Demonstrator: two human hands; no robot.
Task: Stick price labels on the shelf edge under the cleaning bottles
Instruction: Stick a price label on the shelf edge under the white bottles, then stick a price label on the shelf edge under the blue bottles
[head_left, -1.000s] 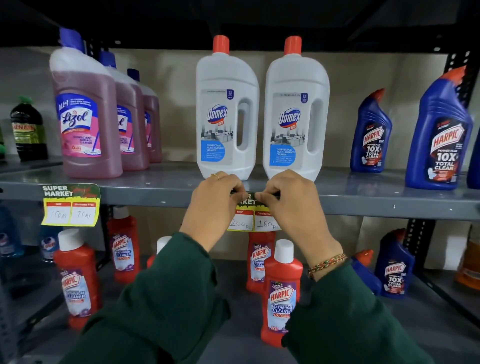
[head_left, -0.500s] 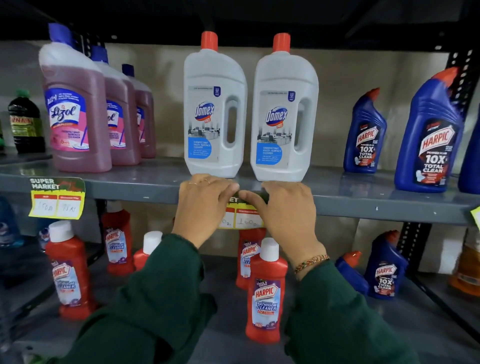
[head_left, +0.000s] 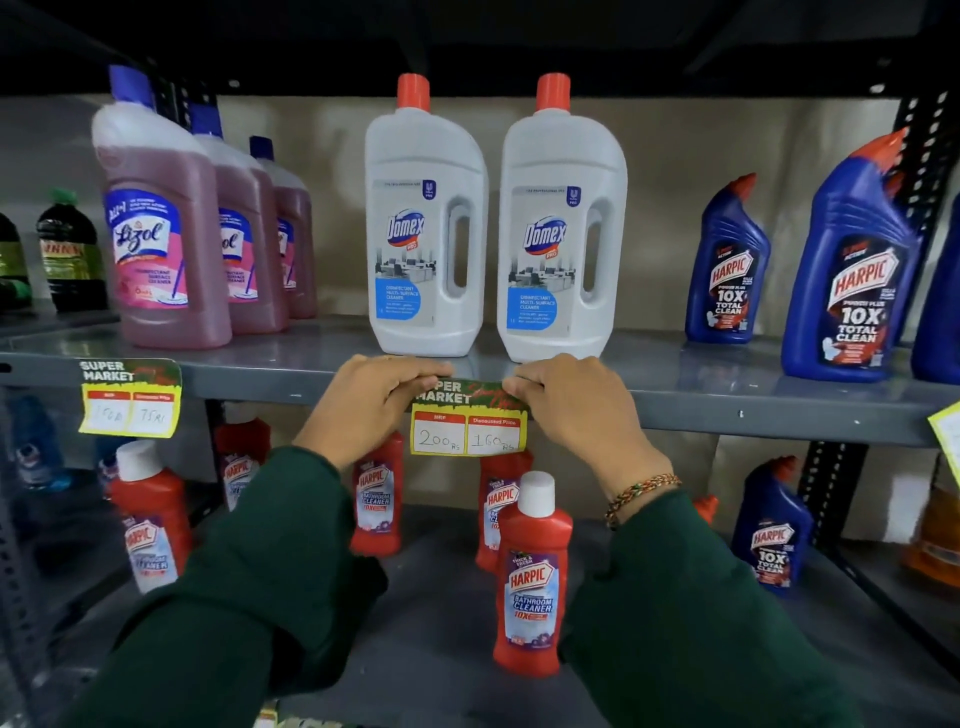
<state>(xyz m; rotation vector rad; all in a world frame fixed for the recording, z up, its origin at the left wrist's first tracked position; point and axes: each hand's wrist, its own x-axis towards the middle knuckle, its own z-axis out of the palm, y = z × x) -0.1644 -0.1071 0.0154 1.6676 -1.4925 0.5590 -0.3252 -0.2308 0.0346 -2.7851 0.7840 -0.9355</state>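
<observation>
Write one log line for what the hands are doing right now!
step: pressing price label onto shelf edge | left hand: on label's left end | right hand: on right end | above: Domex bottles

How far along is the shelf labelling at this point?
Done: a price label is stuck on the shelf edge under the Lizol bottles. In hand: the left hand and right hand press a second label on under the Domex bottles. Left: the edge below the blue Harpic bottles is mostly bare; a yellow corner shows at the frame's right.
</observation>
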